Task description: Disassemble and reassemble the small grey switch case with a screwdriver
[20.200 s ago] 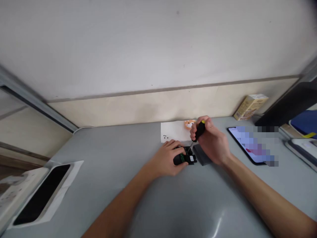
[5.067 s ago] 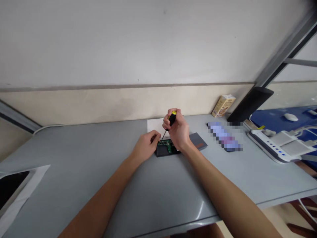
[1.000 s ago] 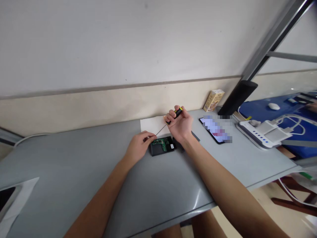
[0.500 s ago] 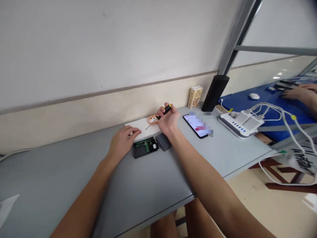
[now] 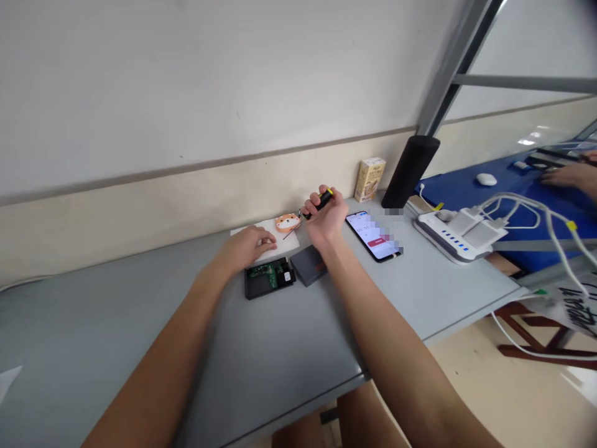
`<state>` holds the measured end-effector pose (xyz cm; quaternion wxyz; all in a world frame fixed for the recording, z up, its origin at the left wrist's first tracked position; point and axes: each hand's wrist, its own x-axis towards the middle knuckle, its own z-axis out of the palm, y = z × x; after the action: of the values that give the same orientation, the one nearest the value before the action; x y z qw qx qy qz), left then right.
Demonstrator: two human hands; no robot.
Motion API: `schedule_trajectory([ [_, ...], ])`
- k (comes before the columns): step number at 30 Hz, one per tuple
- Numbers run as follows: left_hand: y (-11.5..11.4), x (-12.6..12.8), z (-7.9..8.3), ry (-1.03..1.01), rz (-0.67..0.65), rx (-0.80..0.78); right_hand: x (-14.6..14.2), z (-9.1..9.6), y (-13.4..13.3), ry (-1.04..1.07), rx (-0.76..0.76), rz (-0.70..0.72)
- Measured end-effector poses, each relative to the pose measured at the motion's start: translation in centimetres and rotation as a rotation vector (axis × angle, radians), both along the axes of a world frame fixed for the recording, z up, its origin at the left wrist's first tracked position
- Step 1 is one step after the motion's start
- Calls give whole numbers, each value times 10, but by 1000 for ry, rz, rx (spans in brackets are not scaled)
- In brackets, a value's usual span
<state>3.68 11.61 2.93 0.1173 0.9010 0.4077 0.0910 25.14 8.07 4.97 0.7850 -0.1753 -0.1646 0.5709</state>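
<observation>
My right hand (image 5: 326, 218) is wrapped round the black and yellow handle of a screwdriver (image 5: 323, 200), its thin shaft slanting down to the left over a sheet of white paper (image 5: 285, 244). Resting on that paper, my left hand (image 5: 247, 250) has its fingers curled with the tips together; whatever they pinch, if anything, is hidden. Just in front of it lies an open black case (image 5: 259, 287) with a green circuit board (image 5: 269, 272) inside. Beside the case, a flat dark grey cover (image 5: 308, 266) sits partly under my right wrist.
An orange-and-white animal-face item (image 5: 288, 222) lies at the paper's back edge. To the right are a lit phone (image 5: 373, 236), a small carton (image 5: 370, 180), a black cylinder (image 5: 410, 171) and a white power strip (image 5: 450, 236) with cables. Another person's hand (image 5: 566, 177) rests over a blue desk.
My left hand has moved forward and right, lower onto the paper, its fingers curling more. The screwdriver stays in my right hand, its tip shifted slightly right. The view has shifted a little.
</observation>
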Motion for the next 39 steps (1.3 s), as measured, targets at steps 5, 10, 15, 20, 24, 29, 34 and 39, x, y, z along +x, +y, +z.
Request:
schedule_trajectory([
  [5,-44,-13,1,-134,129,-21,3,9,-8,3,-13,-11],
  [10,-92,-15,-19,-160,-19,0,1,14,-7,-123,44,-65],
  [15,-96,-18,-20,-144,-9,34,-4,25,-18,-621,87,-235],
  [20,-94,-27,-12,-150,-4,60,11,47,-55,-1668,52,157],
  [24,-94,-29,-11,-203,39,25,23,51,-66,-2194,-318,615],
  [29,-96,-23,-12,-244,78,18,24,39,-53,-2208,-380,701],
  [34,-100,-17,-7,-246,56,147,24,29,-45,-2186,-434,734],
  [39,-112,-11,6,-245,-121,326,22,28,-44,-2226,-421,698],
])
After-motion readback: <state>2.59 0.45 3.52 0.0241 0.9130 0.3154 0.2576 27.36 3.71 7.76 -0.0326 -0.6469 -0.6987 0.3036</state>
